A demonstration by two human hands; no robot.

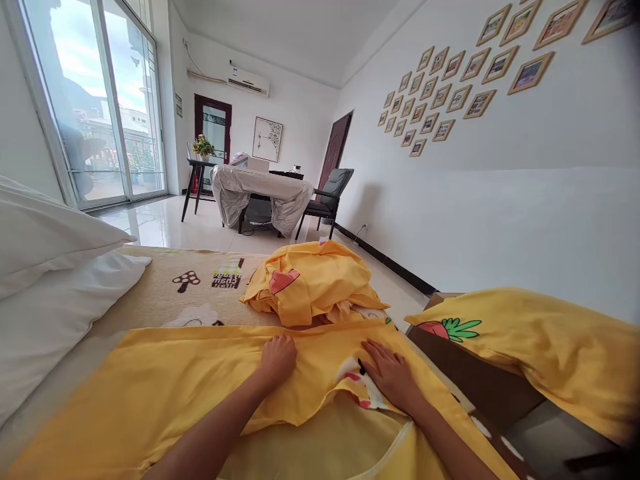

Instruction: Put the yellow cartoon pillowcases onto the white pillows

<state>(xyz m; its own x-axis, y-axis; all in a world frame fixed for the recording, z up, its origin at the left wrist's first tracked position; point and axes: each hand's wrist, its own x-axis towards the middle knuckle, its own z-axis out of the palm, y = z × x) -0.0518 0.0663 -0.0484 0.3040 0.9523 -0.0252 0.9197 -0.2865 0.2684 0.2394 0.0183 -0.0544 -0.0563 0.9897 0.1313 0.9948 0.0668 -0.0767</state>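
Observation:
A yellow cloth cover point(190, 373) with a small printed figure lies spread over the bed in front of me. Its near side hangs open between my arms, showing a paler inside and a white seam. My left hand point(279, 360) rests on the upper layer near its far edge, fingers curled into the fabric. To the right, my right hand point(393, 375) lies flat on the same cover beside the white and pink print, fingers stretched out. Just beyond both hands sits a crumpled heap of yellow bedding point(320, 277), touching or nearly touching the cover's far edge.
White pillows point(55, 293) are stacked at the left on a beige patterned sheet point(165, 287). A yellow carrot-print pillow point(550, 340) lies at the right over a brown box-like piece point(480, 380). Farther off stand a covered table point(265, 180) and a black chair point(330, 197).

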